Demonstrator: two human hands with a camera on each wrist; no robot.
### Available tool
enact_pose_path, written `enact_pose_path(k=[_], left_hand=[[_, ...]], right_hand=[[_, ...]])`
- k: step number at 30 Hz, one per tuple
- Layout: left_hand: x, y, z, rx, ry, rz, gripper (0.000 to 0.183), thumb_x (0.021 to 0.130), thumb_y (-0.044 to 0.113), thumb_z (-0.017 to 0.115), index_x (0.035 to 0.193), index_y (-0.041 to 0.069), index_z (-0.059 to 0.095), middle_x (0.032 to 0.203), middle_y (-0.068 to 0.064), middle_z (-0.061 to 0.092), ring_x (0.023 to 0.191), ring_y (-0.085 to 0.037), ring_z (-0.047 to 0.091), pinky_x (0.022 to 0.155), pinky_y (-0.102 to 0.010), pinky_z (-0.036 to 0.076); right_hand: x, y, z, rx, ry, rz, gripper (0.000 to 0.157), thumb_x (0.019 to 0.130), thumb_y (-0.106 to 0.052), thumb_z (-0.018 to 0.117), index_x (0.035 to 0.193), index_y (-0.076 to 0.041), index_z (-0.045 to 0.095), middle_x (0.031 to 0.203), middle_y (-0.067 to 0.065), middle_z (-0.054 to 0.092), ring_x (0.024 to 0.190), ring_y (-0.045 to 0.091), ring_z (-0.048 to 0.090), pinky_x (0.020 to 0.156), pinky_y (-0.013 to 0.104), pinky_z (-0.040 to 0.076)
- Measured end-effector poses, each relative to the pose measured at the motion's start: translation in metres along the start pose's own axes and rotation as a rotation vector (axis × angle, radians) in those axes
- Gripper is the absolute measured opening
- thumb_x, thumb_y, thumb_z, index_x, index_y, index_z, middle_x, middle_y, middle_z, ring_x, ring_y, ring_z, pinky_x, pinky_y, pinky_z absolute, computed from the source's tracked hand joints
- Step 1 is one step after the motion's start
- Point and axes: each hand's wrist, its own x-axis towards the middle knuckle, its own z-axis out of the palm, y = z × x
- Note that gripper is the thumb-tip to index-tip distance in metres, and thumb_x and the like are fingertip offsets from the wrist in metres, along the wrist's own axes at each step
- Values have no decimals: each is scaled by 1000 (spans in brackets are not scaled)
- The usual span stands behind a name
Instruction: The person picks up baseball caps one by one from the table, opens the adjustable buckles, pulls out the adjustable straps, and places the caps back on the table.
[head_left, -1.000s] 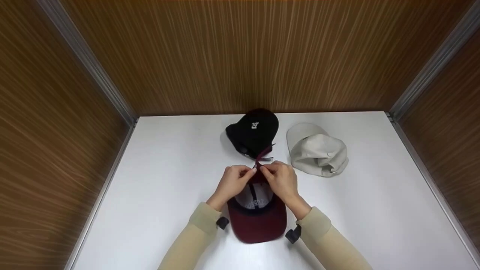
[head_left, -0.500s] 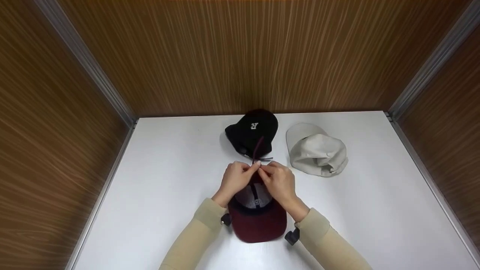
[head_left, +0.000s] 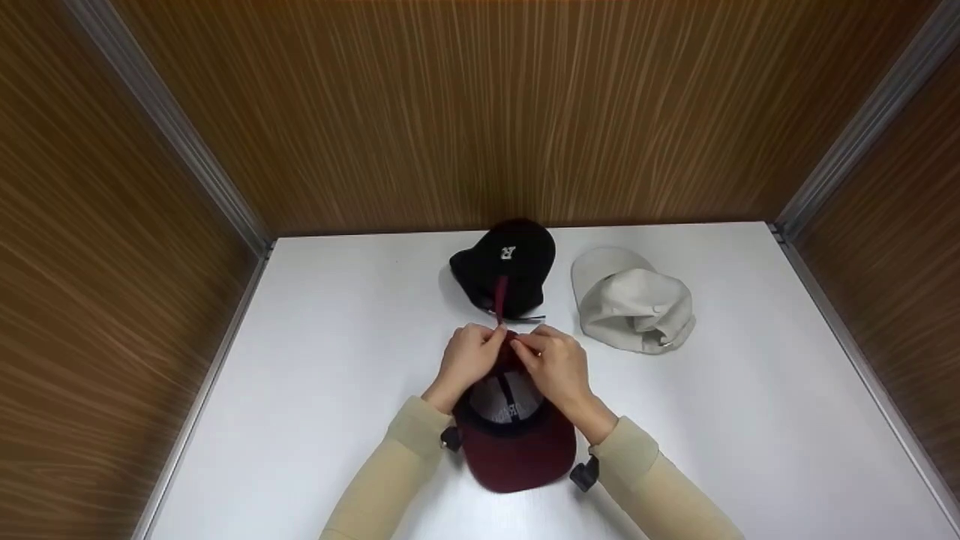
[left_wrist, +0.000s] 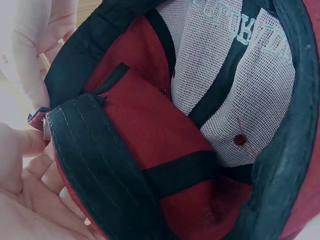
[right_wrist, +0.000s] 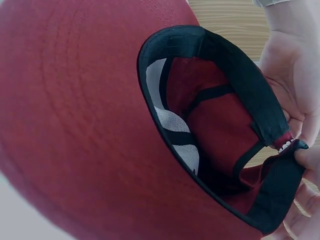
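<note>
A maroon baseball cap (head_left: pixel 517 461) lies upside down with its brim toward the person. Its dark sweatband (right_wrist: pixel 245 90), pale mesh lining (left_wrist: pixel 230 95) and light lettering show inside. At the far, back end of the cap, my left hand (head_left: pixel 466 358) pinches the closure by the base of a maroon strap (head_left: pixel 500 298), whose loose end points up and away. My right hand (head_left: pixel 561 369) pinches the back edge just to the right, fingertips close to the left hand's. Between the hands, a small whitish metallic piece (right_wrist: pixel 286 146) shows at the strap in the right wrist view.
Just beyond the hands a black cap (head_left: pixel 517 262) with a white letter lies on the white table (head_left: pixel 337 360), its own strap end (head_left: pixel 531 319) sticking out right. A beige cap (head_left: pixel 637 304) lies at the right. Wood-grain panels (head_left: pixel 480 112) wall three sides.
The strap's loose end has swung from pointing right to standing nearly straight, slightly left. My left fingertips have shifted a little; both hands keep pinching the cap's back. Its brim tilts slightly.
</note>
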Motion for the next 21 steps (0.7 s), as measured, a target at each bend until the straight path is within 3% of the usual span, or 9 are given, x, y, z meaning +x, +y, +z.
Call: enact_pose_path(k=[8,15,21], left_hand=[[1,-2,1,-9,56,14,35,90,17,62,55,15,58,50,12,47,48,-8,41,48,-25,33],[0,-4,-1,-19,96,7,37,88,15,60,52,17,48,49,11,43,47,-8,39,48,-24,31],[2,-7,-8,-55,150,-2,33,88,10,60,56,13,55,53,9,54,51,-7,52,54,-26,40]], right_hand=[[-3,3,1,-7,-10,9,4,84,-16,78,82,-13,80,73,-4,66,58,12,59,52,34,47],[-4,6,-1,-7,-18,-13,4,84,-14,76,80,-12,78,73,-4,66,57,11,58,52,34,47],[-4,11,-4,-8,-10,3,4,81,-13,77,77,-13,78,71,-4,65,58,12,59,52,34,47]])
